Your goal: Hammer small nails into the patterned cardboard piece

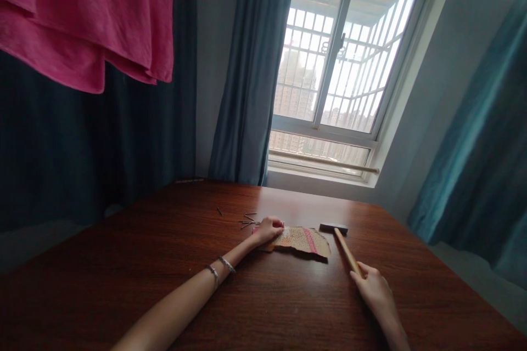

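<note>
My left hand rests on a torn piece of cardboard with a pink printed band and many small dark marks. Its thumb and fingers are pinched together on what looks like a nail, of which only a small bit shows at the fingertips. Several loose nails lie just beyond that hand, with a single nail farther left. In my right hand is a hammer, gripped by its light wooden handle. The dark hammer head is at or just above the tabletop, right of the cardboard.
All this is on a glossy reddish-brown wooden table. Its far edge runs below a window with bars outside. Blue curtains hang behind and at the right. A pink cloth hangs at the upper left.
</note>
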Motion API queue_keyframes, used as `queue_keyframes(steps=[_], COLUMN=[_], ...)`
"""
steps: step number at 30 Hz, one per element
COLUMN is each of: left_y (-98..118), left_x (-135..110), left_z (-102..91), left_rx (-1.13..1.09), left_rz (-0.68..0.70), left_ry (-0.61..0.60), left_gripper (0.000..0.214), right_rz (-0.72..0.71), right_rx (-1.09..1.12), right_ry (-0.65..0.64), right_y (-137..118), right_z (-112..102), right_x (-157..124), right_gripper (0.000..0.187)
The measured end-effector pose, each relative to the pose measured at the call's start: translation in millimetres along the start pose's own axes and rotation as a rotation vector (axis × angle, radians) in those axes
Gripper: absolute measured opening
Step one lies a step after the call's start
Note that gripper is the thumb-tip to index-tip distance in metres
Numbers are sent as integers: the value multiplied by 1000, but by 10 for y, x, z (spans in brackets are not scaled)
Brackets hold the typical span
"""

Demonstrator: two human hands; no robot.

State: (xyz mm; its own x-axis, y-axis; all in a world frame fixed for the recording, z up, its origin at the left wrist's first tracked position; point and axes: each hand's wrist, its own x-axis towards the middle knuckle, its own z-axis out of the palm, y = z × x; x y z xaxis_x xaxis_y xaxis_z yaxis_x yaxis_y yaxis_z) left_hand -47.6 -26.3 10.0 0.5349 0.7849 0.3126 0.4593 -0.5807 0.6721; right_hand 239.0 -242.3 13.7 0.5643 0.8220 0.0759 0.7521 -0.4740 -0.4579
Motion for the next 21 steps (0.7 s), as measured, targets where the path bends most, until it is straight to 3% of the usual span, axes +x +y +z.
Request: queue_keyframes(steps=[5,14,17,19,21], left_y=[-2,29,15,-31,-124], left_x=[10,66,162,243,296], left_z=[20,8,-145,-358,-648], left_rx=[-57,-223,-247,-218,-106], left_rz=[-33,-37,-15,-42,-163], left_ry=[43,29,31,48,71], left_gripper=[32,64,61,47,40], right_rz=[-3,-27,-7,15,41], right_rx=[-129,-166,-159,-158,-157], right_ry=[25,22,32,42,60], right_y=[34,75,43,18,-9], right_z=[51,170,159,141,116], right_x=[-22,-43,-76,-103,-133], right_gripper=[47,48,50,51,52])
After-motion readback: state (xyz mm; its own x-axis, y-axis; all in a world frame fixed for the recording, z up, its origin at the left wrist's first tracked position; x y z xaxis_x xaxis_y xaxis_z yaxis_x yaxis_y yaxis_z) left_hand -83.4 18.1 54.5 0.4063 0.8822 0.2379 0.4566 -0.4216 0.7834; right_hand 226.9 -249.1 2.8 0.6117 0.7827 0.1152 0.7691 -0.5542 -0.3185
